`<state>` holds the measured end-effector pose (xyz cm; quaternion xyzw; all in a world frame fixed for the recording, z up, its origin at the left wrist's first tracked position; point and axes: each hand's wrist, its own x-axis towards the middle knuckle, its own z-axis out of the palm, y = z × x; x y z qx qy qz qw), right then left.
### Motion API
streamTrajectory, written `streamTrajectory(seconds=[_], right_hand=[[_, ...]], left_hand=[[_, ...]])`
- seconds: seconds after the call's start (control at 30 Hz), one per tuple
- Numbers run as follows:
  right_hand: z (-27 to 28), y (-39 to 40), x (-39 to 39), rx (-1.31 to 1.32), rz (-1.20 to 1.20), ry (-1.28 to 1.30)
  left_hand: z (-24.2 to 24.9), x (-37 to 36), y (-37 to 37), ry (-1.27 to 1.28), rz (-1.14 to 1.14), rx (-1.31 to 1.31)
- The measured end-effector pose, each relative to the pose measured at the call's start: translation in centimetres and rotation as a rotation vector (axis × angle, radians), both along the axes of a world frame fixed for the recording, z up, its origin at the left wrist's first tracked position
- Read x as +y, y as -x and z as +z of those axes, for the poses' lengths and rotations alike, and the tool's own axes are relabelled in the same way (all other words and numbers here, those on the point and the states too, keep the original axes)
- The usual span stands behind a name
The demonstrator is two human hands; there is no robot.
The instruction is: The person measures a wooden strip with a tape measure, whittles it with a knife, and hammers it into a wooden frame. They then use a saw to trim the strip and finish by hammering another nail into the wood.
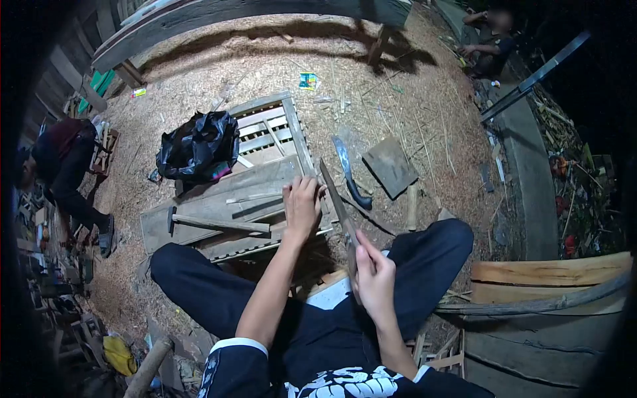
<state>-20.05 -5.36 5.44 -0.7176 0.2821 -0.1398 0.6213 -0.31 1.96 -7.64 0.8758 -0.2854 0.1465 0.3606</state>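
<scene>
My right hand (375,277) is wrapped round the handle of a long, narrow blade (337,199), which points up and away, its tip near my left hand. My left hand (303,207) is bent over the right end of a wide board (192,209); whatever lies under its fingers is hidden. A thin wooden strip (255,198) lies on the board, left of that hand. Further left on the board is a hammer (219,223) with a wooden handle. Beyond the blade, a machete (344,162) with a dark handle lies on the ground beside a square wooden block (390,167).
A black plastic bag (199,147) sits at the slatted wooden frame (292,126). A long beam (245,21) crosses the back. One person is bent over at the left, another sits at the upper right. Planks (531,331) lie at the lower right.
</scene>
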Motion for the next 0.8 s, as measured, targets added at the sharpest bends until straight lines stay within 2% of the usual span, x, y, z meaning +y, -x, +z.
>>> streamTrajectory(seconds=[0.07, 0.1, 0.2, 0.27, 0.4, 0.43, 0.57, 0.67, 0.7, 0.8], right_hand=[[-1.0, -1.9, -0.1, -0.051, -0.024, 0.005], [-3.0, -3.5, -0.4, 0.006, -0.059, -0.126], [-3.1, -3.4, -0.5, -0.007, -0.029, -0.087], [-1.5, -0.7, 0.3, -0.035, -0.034, -0.092], [-3.2, -4.1, 0.0, -0.025, -0.067, -0.16], [-1.9, -4.8, 0.1, 0.012, -0.065, -0.151], [-2.3, 0.0, 0.4, -0.032, -0.032, -0.06], [-3.4, -2.6, 0.2, -0.023, -0.068, -0.125], [-4.4, -4.8, -0.2, -0.069, -0.036, 0.051], [-3.2, -3.2, -0.6, -0.039, -0.012, -0.066]], left_hand=[[0.1, 0.0, 0.4, -0.027, 0.016, -0.026], [0.2, 0.0, 0.4, -0.03, 0.013, -0.019], [-0.1, 0.2, 0.2, -0.029, -0.001, -0.015], [0.3, -0.1, 0.1, -0.021, 0.009, -0.03], [-0.1, 0.2, 0.5, -0.049, 0.018, -0.027], [0.1, 0.2, 0.4, -0.052, 0.007, -0.017], [0.6, 0.1, 0.1, -0.054, 0.005, -0.014], [0.3, 0.3, 0.4, -0.071, 0.003, -0.002], [0.2, 0.3, 0.3, -0.068, 0.001, -0.002], [0.6, 0.5, 0.4, -0.065, -0.017, -0.005]])
